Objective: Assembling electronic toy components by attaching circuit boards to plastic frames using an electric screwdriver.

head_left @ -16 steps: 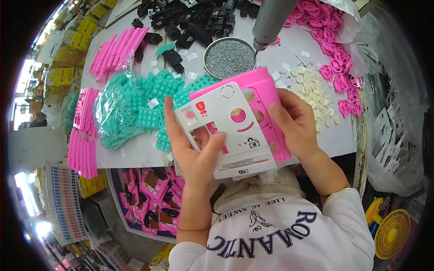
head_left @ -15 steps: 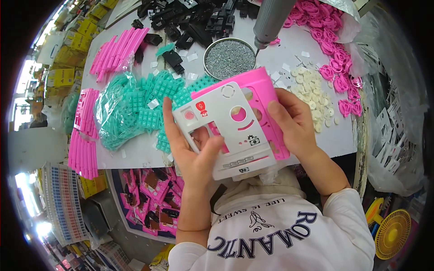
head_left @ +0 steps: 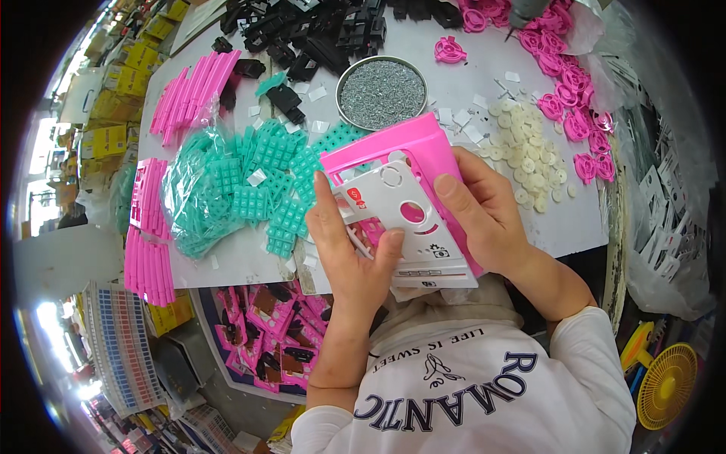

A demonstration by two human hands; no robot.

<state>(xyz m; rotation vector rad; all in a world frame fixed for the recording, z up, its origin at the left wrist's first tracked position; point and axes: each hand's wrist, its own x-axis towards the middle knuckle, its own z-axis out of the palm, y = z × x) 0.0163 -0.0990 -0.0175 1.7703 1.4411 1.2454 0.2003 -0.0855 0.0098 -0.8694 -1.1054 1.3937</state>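
A white printed panel [head_left: 454, 261] with a round hole and a cut-out window is gripped along its left side by my left hand [head_left: 349, 261], thumb on the front face. The panel lies tilted against a pink plastic housing [head_left: 425, 144]. My right hand [head_left: 488, 216] clasps that housing at its right edge, with the thumb in front. Part of the housing is hidden behind the panel. Left of my hands lie teal keypads [head_left: 276, 147], and just beyond sits a round tin [head_left: 339, 97] of small silvery screws [head_left: 382, 92].
Pink strips [head_left: 197, 87] and a plastic bag [head_left: 203, 200] lie left. Black parts [head_left: 355, 34] are at the back. Cream discs [head_left: 533, 155], pink ring parts [head_left: 575, 98] and a grey hanging tool [head_left: 527, 9] are right. A tray [head_left: 204, 318] of pink assemblies is lower left; a yellow fan [head_left: 667, 386] lower right.
The white panel has tilted and shifted right, overlapping the pink housing more closely. The hanging tool has swung from above the tin to the far right.
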